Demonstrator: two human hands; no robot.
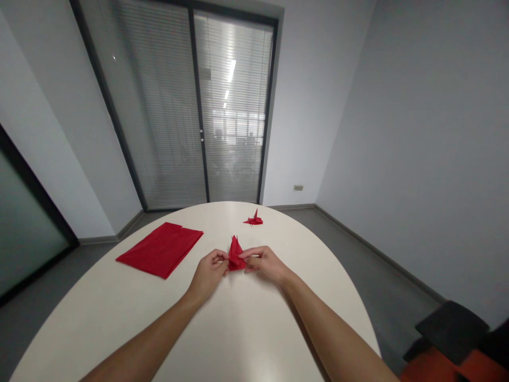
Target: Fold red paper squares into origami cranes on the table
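Part-folded red paper piece (235, 254) stands mid-table (238, 339) between both hands, long axis pointing away from the person. Left hand (207, 274) pinches its left edge, right hand (265, 262) its right (both equally near).

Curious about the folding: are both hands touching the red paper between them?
Touching. Head view shows left hand and right hand pinching the folded red paper.
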